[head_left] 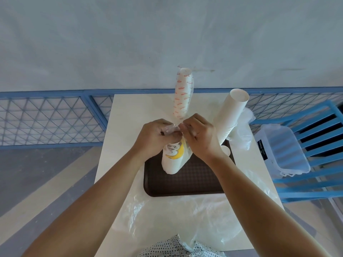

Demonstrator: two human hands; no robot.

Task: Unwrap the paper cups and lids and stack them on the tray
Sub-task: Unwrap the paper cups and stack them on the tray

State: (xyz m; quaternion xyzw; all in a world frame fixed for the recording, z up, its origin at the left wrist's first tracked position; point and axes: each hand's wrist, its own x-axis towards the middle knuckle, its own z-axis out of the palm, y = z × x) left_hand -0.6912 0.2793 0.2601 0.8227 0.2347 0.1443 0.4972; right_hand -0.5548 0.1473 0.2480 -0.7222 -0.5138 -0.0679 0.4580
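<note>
At the centre of the frame the left hand (157, 136) and right hand (199, 135) pinch the clear wrapper (186, 145) atop a printed cup stack (171, 158) standing on the brown tray (185, 184). Behind, a wrapped sleeve of cups (182, 93) rises upright; a bare white cup stack (232, 115) leans at centre right. Loose plastic (213, 210) lies at lower centre, and a clear bin (282, 151) sits on the blue chair (319, 127) at right.

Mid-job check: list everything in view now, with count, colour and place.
tray: one, dark brown, table centre.
printed cup stack: one, white and yellow, upright on tray, inside clear wrap.
wrapped sleeve: one, red-lettered, upright behind hands.
bare cup stack: one, white, leaning right of hands.
single cup: one, white, tray's right edge.
loose plastic: several, clear, near table edge.
container: one, clear, on blue chair.
table: one, white.
fence: one, blue mesh, behind table.
left hand, right hand: both pinch clear wrap.
</note>
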